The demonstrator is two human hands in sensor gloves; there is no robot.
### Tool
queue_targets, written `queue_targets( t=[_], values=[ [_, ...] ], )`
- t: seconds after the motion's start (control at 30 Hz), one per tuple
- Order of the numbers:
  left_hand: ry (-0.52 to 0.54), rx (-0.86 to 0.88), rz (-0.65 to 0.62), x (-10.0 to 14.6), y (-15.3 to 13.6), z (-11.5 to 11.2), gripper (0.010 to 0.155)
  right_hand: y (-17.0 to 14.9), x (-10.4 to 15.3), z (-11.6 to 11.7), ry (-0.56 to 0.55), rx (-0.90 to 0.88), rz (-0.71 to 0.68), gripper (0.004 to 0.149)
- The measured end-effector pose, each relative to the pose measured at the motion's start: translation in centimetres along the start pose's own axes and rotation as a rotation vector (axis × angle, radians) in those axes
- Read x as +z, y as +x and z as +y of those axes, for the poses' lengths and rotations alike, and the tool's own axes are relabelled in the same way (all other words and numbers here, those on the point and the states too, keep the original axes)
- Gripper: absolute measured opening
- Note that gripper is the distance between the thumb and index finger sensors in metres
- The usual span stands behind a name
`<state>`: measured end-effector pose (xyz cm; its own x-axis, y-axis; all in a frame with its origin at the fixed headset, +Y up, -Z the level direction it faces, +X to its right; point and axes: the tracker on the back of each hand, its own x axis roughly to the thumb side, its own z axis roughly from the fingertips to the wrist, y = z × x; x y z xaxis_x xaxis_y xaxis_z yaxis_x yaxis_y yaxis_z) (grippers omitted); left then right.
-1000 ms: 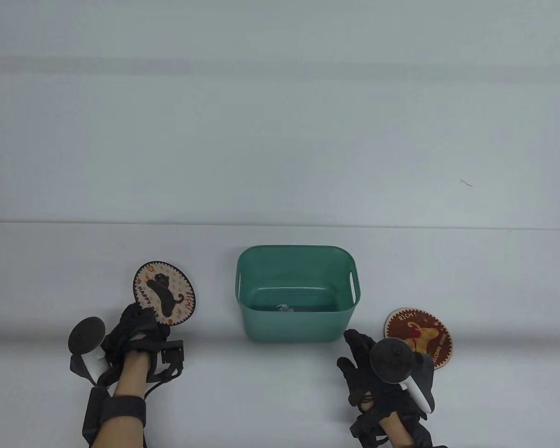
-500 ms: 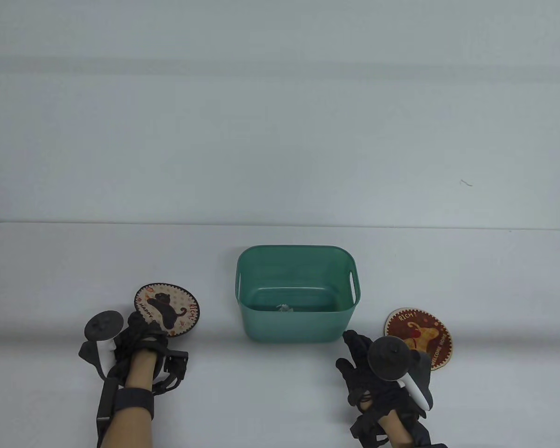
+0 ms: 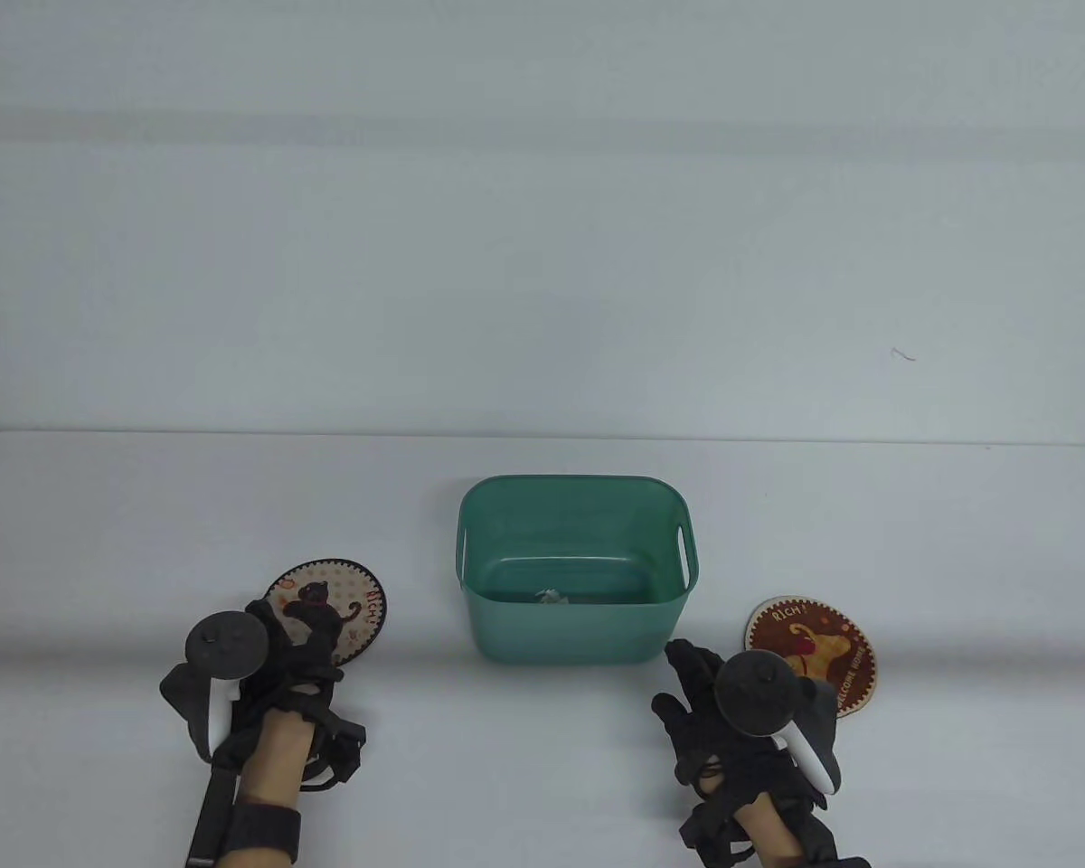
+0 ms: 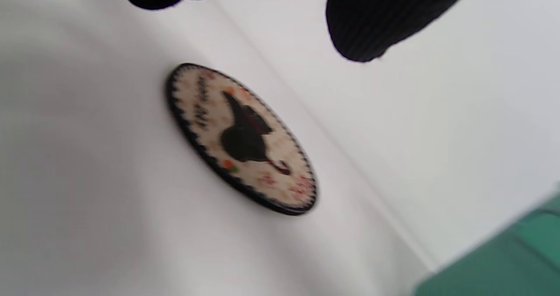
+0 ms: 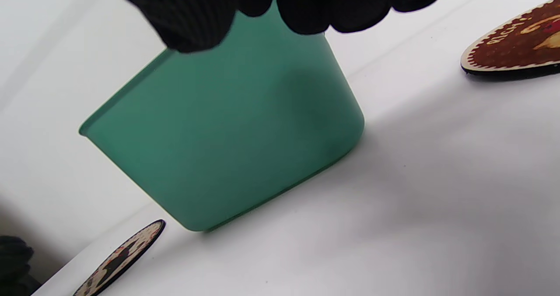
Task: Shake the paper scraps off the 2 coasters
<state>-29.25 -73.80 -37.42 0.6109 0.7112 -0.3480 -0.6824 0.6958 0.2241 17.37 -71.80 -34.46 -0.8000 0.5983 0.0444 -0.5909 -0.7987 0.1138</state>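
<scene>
A cream coaster with a black cat point(image 3: 344, 597) point(image 4: 243, 138) lies flat on the white table, left of the green bin. My left hand point(image 3: 294, 646) is at its near-left edge; in the left wrist view the fingers point(image 4: 367, 24) hang above the coaster without touching it. A dark red coaster with a yellow dog point(image 3: 814, 646) point(image 5: 516, 46) lies right of the bin. Beside it, my right hand point(image 3: 696, 696) rests on the table with its fingers spread and holds nothing. No scraps show on either coaster. A small paper scrap point(image 3: 550, 596) lies inside the bin.
The green plastic bin point(image 3: 570, 481) point(image 5: 227, 147) stands in the middle between the two coasters, with a handle slot in its right wall. The table's far edge runs just behind it, against a pale wall.
My left hand brought the cream coaster down from a raised tilt to flat on the table, let go and drew back toward me. The right hand and red coaster stayed put.
</scene>
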Motion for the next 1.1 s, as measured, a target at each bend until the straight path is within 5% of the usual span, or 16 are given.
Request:
queue_targets(
  t=[0.27,0.53,0.77,1.1],
  values=[
    [-0.145,-0.057,-0.297,4.9,4.6,-2.4,0.079,-0.1,0.1,0.3,0.015,-0.026,0.004,0.061],
    [-0.358,-0.142,-0.538,7.3,5.9,-6.5,0.068,-0.3,0.0,0.8,0.032,-0.027,0.006,0.061],
    [-0.464,-0.258,-0.557,7.9,6.5,-9.2,0.067,-0.5,-0.3,1.1,0.048,-0.006,0.011,0.061],
    [-0.485,-0.256,-0.532,7.6,6.3,-9.4,0.066,-0.3,-0.3,1.2,0.06,0.011,0.016,0.061]
  ],
)
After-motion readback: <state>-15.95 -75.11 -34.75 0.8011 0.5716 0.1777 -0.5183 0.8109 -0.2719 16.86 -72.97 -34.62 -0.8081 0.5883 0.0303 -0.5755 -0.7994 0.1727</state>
